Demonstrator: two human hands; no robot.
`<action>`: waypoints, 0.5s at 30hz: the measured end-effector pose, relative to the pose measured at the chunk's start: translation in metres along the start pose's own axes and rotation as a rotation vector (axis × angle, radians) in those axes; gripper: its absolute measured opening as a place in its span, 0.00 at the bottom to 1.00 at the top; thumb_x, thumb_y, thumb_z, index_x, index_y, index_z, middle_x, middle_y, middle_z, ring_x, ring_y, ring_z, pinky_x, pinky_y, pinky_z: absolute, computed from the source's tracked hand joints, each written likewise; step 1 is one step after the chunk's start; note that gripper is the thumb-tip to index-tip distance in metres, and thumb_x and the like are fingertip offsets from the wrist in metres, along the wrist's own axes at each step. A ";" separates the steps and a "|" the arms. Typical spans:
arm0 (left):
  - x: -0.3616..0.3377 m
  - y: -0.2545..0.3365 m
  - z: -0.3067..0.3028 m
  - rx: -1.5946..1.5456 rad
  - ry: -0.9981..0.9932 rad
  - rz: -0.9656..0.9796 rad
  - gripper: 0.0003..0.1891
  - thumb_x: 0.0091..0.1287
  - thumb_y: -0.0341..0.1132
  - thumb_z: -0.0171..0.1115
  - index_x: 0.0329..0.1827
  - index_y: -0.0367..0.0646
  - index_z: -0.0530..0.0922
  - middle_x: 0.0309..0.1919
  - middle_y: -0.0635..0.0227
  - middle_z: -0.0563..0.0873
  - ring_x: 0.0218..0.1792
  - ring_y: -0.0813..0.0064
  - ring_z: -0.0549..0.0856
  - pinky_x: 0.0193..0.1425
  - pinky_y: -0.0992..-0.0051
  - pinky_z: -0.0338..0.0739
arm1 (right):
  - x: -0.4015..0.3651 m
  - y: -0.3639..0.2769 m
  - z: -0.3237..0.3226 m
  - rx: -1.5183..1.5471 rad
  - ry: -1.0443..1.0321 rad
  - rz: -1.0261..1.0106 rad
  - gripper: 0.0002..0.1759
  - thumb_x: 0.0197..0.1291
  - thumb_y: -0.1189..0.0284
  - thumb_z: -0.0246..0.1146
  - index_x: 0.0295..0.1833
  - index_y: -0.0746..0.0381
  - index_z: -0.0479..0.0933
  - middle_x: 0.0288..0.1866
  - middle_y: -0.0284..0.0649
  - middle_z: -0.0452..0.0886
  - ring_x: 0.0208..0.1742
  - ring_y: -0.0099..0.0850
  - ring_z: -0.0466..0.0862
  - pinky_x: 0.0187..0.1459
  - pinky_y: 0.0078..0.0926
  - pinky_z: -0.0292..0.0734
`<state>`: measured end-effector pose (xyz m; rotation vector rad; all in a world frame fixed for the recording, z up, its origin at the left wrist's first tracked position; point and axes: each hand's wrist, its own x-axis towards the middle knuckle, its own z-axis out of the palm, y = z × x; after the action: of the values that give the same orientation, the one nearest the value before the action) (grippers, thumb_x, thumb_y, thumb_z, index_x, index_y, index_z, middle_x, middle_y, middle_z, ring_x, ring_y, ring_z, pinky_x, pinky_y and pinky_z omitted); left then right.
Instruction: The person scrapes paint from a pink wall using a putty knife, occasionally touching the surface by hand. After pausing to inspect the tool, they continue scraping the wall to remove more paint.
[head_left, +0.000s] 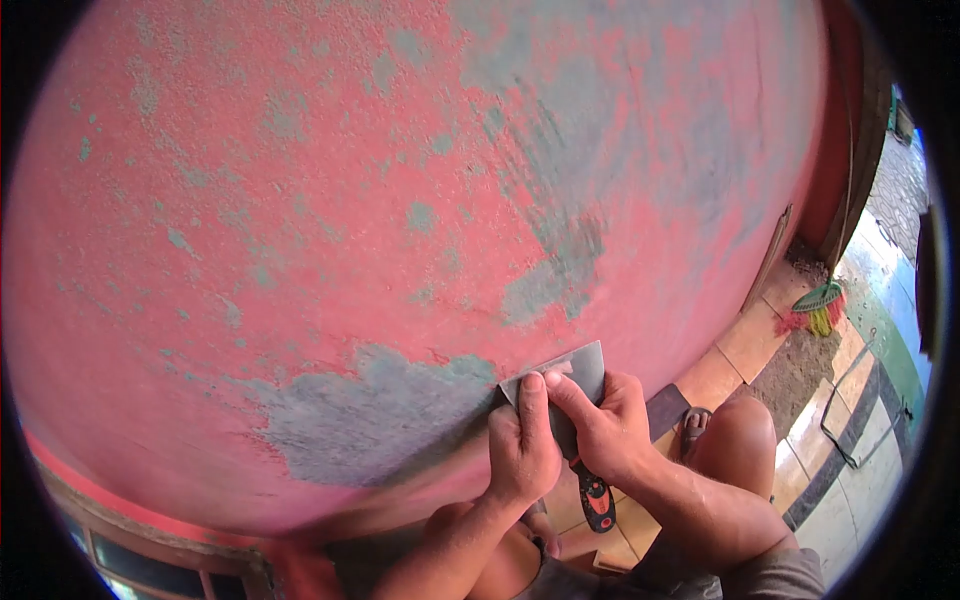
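Observation:
A scraper (595, 495) with a wide metal blade and a black and orange handle is in front of the wall, its blade edge at the pink paint. My left hand (524, 440) is closed, its thumb pressed on the blade's face. My right hand (607, 420) grips the scraper near the base of the blade, thumb on the metal too. The handle hangs down below the hands. The pink wall (330, 200) has rough, flaking paint. A large grey bare patch (370, 415) lies left of the blade, and more grey-green areas show above it.
At the right, a broom head (820, 305) with green, red and yellow bristles lies on the tiled floor (750, 350) by a heap of debris (795, 375). A thin dark cord (828, 425) curves nearby. My bent knees are below. A window frame (150, 560) is at lower left.

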<state>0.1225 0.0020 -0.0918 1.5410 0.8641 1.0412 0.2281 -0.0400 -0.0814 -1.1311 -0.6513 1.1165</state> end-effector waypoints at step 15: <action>-0.005 0.006 0.008 -0.037 0.023 -0.062 0.27 0.84 0.47 0.38 0.42 0.34 0.80 0.34 0.70 0.84 0.38 0.83 0.81 0.39 0.76 0.75 | -0.006 -0.001 -0.004 -0.020 0.016 0.045 0.19 0.68 0.60 0.67 0.38 0.68 0.83 0.27 0.31 0.83 0.28 0.16 0.77 0.27 0.22 0.73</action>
<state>0.1287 -0.0065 -0.0875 1.4650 0.8987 1.0260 0.2299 -0.0467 -0.0811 -1.1763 -0.6284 1.1403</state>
